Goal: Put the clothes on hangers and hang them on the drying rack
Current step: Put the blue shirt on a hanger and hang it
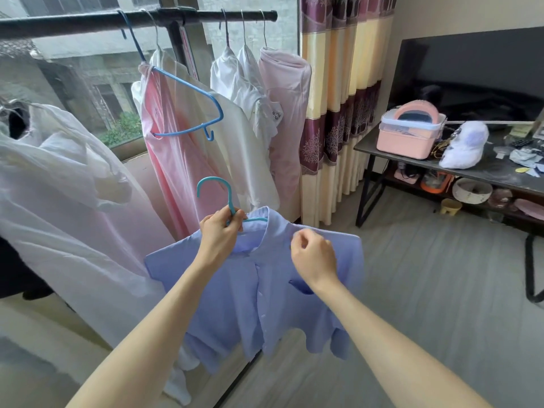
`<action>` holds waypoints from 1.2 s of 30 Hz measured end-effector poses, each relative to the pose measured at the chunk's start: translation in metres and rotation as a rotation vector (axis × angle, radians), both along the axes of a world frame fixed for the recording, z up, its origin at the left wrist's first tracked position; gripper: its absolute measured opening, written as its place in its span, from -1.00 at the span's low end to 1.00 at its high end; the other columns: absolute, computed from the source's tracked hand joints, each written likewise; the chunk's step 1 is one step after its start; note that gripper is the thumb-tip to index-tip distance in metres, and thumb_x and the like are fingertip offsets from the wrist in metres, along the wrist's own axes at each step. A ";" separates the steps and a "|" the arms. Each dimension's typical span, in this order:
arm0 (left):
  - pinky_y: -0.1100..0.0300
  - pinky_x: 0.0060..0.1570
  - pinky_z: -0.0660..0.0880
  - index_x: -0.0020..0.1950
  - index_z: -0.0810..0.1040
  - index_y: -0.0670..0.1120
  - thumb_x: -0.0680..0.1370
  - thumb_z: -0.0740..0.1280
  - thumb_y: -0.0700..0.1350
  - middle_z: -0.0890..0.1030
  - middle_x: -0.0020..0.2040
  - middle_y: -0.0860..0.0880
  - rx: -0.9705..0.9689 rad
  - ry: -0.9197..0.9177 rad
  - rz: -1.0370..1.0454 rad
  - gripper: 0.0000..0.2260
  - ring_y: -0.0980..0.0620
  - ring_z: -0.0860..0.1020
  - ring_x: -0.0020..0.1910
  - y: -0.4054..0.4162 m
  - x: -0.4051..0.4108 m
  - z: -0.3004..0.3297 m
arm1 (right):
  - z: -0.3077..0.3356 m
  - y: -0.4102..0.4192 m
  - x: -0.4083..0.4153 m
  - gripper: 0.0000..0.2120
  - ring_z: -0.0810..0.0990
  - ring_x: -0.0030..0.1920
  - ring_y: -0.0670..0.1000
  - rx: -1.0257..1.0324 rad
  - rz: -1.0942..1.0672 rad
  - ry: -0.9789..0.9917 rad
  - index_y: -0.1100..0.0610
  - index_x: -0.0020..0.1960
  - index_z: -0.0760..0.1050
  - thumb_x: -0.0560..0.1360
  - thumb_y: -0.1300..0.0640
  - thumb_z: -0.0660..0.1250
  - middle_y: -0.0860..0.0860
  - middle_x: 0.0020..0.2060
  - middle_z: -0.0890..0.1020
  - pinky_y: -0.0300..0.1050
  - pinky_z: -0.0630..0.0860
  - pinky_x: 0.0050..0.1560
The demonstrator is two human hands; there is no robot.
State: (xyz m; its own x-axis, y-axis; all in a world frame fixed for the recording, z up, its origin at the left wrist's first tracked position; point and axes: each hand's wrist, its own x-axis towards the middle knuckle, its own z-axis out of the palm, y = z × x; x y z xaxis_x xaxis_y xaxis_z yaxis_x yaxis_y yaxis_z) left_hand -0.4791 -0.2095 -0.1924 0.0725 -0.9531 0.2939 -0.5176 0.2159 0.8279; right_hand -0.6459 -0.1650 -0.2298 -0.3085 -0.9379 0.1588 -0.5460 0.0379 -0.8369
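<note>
Left hand grips hanger holding blue shirt.

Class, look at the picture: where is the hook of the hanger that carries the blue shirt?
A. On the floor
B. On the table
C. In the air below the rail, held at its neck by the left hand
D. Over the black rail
C: the left hand grips the teal hanger at its neck, hook free, well below the rail, with the blue shirt on it.
</note>
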 end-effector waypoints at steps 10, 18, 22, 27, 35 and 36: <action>0.42 -0.30 0.31 -0.16 0.54 -0.18 0.55 0.24 -0.24 0.51 -0.37 0.00 0.023 0.093 0.051 -0.87 0.17 0.37 -0.39 0.000 0.004 0.001 | 0.007 -0.003 0.008 -0.79 0.46 -0.26 -0.06 0.152 0.167 -0.874 0.07 -0.20 0.53 0.53 0.26 0.20 -0.03 -0.29 0.53 -0.19 0.35 -0.16; 0.46 -0.27 0.34 -0.15 0.56 -0.15 0.55 0.24 -0.26 0.53 -0.36 0.03 0.039 0.060 0.020 -0.87 0.24 0.45 -0.38 0.002 -0.002 -0.001 | 0.008 -0.008 0.007 -0.89 0.58 -0.15 -0.02 0.179 0.125 -0.914 0.15 0.03 0.49 0.52 0.22 0.25 -0.01 -0.17 0.60 -0.23 0.45 -0.17; 0.28 -0.08 0.40 -0.17 0.58 -0.11 0.54 0.28 -0.20 0.58 -0.30 -0.01 0.022 -0.004 -0.009 -0.88 0.15 0.52 -0.23 0.001 0.000 0.001 | -0.007 -0.005 -0.001 -0.89 0.52 -0.11 0.06 0.022 -0.093 -0.224 0.18 -0.02 0.48 0.47 0.27 0.26 0.04 -0.08 0.57 -0.02 0.49 -0.04; -0.01 0.16 0.32 -0.12 0.65 -0.15 0.40 0.24 0.04 0.49 -0.08 0.01 0.009 -0.205 -0.149 -0.69 -0.08 0.44 0.05 0.004 -0.002 0.005 | -0.001 -0.009 0.002 -0.72 0.44 0.04 -0.02 -0.513 0.080 0.354 0.11 0.04 0.51 0.37 0.13 0.18 0.00 -0.01 0.58 -0.13 0.28 -0.03; 0.01 0.29 0.21 -0.08 0.67 0.03 0.34 0.26 0.15 0.45 0.04 0.12 0.021 -0.338 -0.214 -0.68 -0.03 0.36 0.22 0.006 0.013 0.014 | 0.054 -0.028 0.004 -0.80 0.49 -0.02 0.10 0.014 0.671 0.600 0.16 -0.01 0.55 0.53 0.11 0.19 0.06 -0.08 0.56 -0.06 0.39 -0.05; 0.02 0.31 0.21 -0.06 0.67 0.05 0.34 0.25 0.16 0.45 0.04 0.13 0.027 -0.350 -0.210 -0.67 -0.03 0.35 0.24 0.007 0.014 0.016 | 0.058 -0.028 0.006 -0.81 0.49 -0.06 0.10 0.035 0.693 0.557 0.18 -0.05 0.56 0.52 0.11 0.21 0.07 -0.12 0.56 -0.07 0.39 -0.05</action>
State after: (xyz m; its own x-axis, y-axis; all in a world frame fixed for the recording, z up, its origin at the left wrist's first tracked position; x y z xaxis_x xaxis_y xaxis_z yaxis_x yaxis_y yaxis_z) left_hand -0.4647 -0.2025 -0.1761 -0.2242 -0.9443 0.2407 -0.7162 0.3272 0.6164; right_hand -0.6396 -0.1929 -0.1715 0.4434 -0.8923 0.0844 -0.7831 -0.4315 -0.4479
